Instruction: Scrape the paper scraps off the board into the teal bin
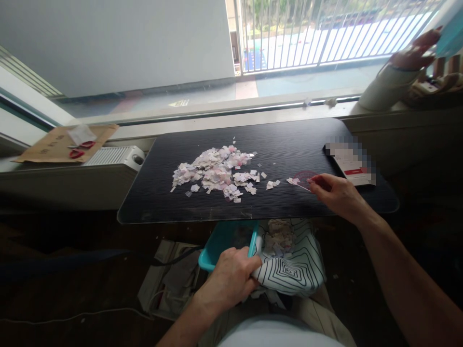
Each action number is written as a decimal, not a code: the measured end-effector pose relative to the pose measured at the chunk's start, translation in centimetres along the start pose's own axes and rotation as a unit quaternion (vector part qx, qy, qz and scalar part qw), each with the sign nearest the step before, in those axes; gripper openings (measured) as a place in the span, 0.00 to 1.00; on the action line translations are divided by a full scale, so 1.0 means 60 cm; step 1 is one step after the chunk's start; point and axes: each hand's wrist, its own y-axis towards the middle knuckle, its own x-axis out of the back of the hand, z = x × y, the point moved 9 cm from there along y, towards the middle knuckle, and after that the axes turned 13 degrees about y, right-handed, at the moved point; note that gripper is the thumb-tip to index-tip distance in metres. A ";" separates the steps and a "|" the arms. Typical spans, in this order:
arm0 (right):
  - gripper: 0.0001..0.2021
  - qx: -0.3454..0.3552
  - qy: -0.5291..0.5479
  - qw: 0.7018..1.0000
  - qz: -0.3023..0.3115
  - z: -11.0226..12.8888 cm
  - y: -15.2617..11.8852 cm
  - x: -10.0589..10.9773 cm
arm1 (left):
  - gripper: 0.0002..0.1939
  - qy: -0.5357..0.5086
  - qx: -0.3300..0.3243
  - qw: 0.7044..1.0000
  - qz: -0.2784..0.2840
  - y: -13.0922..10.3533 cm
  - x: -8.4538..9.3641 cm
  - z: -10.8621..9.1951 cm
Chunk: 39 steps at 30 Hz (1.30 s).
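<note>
My left hand is closed on the near rim of a turquoise plastic bin, its fingers also against a pale cloth with black line patterns. Small paper scraps lie in the cloth's fold. Over the right part of a black table, my right hand pinches the end of a thin white strip. Paper bits lie by the strip's other end, near a reddish round mark. A large heap of cut paper scraps covers the table's middle.
A phone, partly blurred out, lies on the table's right. Red-handled scissors rest on a brown paper envelope at the left. A white radiator and a white cylindrical pot stand by the window. Below sits a box.
</note>
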 end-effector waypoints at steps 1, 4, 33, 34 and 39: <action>0.13 0.004 0.000 1.000 0.011 0.003 -0.001 -0.003 | 0.01 0.000 -0.001 1.000 0.001 0.000 0.000 0.000; 0.14 0.011 0.011 0.998 0.055 0.010 -0.003 -0.014 | 0.01 0.001 -0.001 1.000 0.006 0.000 -0.003 0.000; 0.13 0.001 0.001 1.000 0.029 0.004 -0.002 -0.005 | 0.02 0.001 0.000 1.000 0.016 0.000 -0.005 0.001; 0.13 -0.001 -0.001 0.999 0.032 0.003 -0.002 -0.006 | 0.02 0.002 0.001 1.000 0.016 0.000 -0.004 0.001; 0.13 0.003 0.007 1.000 0.028 0.002 -0.004 -0.006 | 0.02 0.002 0.002 1.000 0.018 0.000 -0.005 0.000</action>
